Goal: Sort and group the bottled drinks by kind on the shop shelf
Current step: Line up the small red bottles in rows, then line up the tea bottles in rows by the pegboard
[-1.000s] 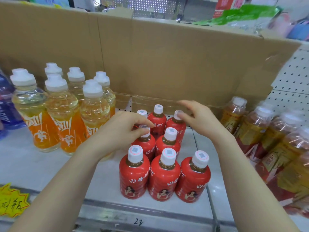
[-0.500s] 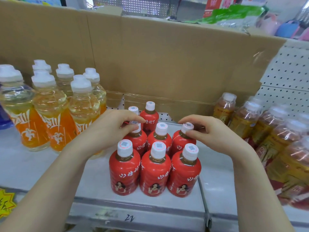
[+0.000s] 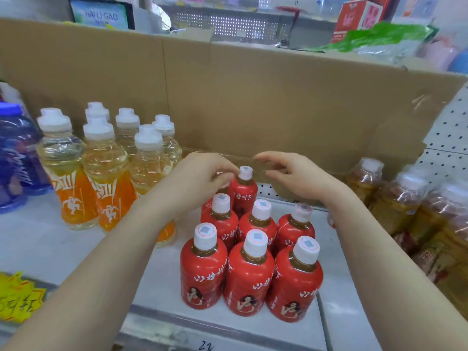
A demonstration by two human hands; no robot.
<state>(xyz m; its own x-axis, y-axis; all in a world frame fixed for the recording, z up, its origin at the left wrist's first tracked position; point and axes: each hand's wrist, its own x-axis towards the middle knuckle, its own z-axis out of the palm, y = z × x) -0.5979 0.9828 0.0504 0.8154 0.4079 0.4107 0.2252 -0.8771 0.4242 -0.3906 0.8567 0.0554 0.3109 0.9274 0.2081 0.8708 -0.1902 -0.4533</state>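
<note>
Brown cardboard sheet (image 3: 253, 97) backing a pale shop shelf (image 3: 38, 244). White pegboard panel (image 3: 450, 138) at right. Even, bright lighting.

shelf (image 3: 38, 244) | red bottles (image 3: 249, 274) centre | orange bottles (image 3: 106, 178) left | amber bottles (image 3: 405, 206) right

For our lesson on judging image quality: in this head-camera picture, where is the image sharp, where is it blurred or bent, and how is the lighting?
Head view: the front red bottles are sharp; the amber bottles at right are smeared; the cardboard edge bows from wide-angle distortion; lighting is soft and even, with small glints on the orange-labelled bottles.
</note>
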